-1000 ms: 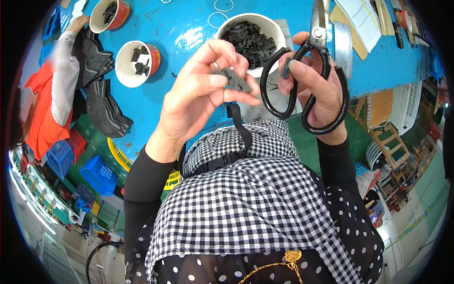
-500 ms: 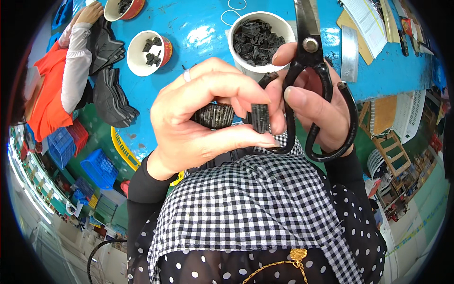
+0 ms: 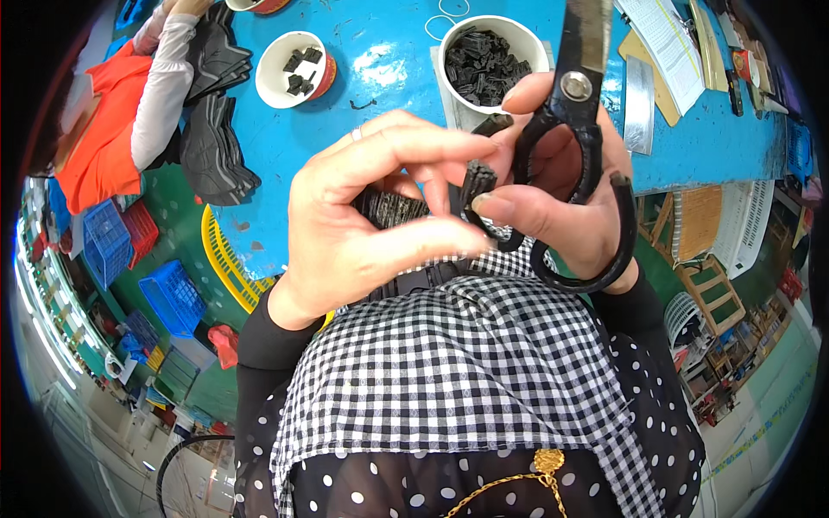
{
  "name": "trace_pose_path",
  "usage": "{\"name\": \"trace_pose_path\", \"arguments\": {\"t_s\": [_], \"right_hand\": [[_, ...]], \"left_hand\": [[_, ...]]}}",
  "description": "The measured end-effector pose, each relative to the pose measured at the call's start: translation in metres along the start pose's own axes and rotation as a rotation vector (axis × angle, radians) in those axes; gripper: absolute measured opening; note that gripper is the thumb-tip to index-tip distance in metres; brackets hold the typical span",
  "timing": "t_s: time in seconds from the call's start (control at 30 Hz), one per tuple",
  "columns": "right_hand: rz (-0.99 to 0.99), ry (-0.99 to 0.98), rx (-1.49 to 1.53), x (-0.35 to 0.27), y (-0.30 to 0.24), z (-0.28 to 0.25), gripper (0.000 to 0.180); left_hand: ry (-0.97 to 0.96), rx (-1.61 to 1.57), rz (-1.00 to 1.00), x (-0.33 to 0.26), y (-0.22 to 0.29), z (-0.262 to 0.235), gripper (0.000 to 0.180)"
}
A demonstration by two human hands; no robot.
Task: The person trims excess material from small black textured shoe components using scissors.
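Observation:
My left hand [image 3: 332, 211] is curled around a bundle of black ribbed strips [image 3: 393, 208] lying in its palm. Between the two hands stands a small stack of short black pieces [image 3: 477, 185], its end tilted up. The thumb of my right hand [image 3: 583, 216] presses on that stack, while the left thumb and fingertips lie close around it; whether they still touch it I cannot tell. Large black-handled scissors [image 3: 573, 86] hang in my right hand, blades pointing away from me, the handle loops around the fingers.
Beyond my hands, a white tub [image 3: 538, 57] holds many black pieces; a smaller red-and-white bowl [image 3: 275, 73] holds several. Stacked dark grey shaped pieces [image 3: 216, 160] lie at the left, near another person's sleeve [image 3: 164, 95]. Papers [image 3: 661, 52] and a metal ruler [image 3: 639, 104] lie right.
The small stack has turned end-up, and my right thumb has come onto it. The scissors have shifted slightly with my right hand. The whole view has moved a little.

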State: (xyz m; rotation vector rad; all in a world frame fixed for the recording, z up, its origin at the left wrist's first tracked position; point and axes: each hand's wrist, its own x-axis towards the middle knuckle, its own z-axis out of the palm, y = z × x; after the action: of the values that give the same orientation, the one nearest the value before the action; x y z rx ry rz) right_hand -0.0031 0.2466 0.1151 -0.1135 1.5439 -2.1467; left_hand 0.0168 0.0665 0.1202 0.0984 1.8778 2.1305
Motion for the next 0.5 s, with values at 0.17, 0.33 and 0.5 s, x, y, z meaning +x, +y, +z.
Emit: {"name": "trace_pose_path", "arguments": {"t_s": [0.17, 0.33, 0.5], "right_hand": [[0.013, -0.041, -0.056, -0.006, -0.007, 0.007, 0.053], [-0.004, 0.017, -0.093, -0.015, -0.013, 0.006, 0.043], [-0.055, -0.062, -0.188, -0.017, -0.014, 0.006, 0.049]], "left_hand": [[-0.020, 0.027, 0.180, -0.010, -0.010, -0.001, 0.026], [0.049, -0.393, -0.159, -0.022, 0.008, 0.001, 0.025], [0.060, -0.505, -0.244, -0.030, 0.009, 0.003, 0.032]]}}
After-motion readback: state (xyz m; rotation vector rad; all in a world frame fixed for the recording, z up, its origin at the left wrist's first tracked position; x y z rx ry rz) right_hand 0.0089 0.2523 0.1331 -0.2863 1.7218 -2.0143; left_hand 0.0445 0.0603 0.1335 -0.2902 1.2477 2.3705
